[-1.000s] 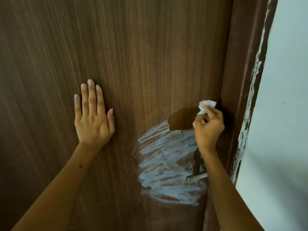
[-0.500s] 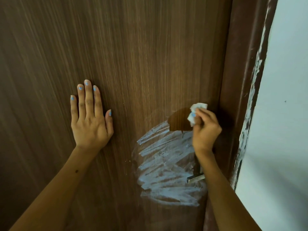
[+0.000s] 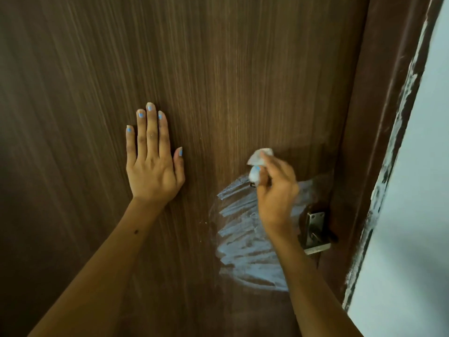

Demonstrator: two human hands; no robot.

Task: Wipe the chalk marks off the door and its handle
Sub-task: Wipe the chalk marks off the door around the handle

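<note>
A dark brown wooden door (image 3: 218, 69) fills the view. White chalk marks (image 3: 240, 242) cover a rounded patch at its lower right, beside the metal handle (image 3: 315, 229). My right hand (image 3: 277, 190) is shut on a crumpled white tissue (image 3: 258, 158) and presses it on the door at the upper left edge of the chalk patch. A darker damp streak (image 3: 313, 159) runs to the right of the tissue, above the handle. My left hand (image 3: 153, 164) lies flat on the door, fingers up, left of the patch. My right forearm hides part of the chalk.
The brown door frame (image 3: 379, 117) runs down the right of the door, with flaky white paint along its outer edge. A pale wall (image 3: 418, 215) lies beyond it. A few chalk specks (image 3: 202, 223) dot the door left of the patch.
My right hand with the tissue has swept left along the top of the chalk patch, leaving a dark wiped band and uncovering more of the handle. My left hand stays flat on the door.
</note>
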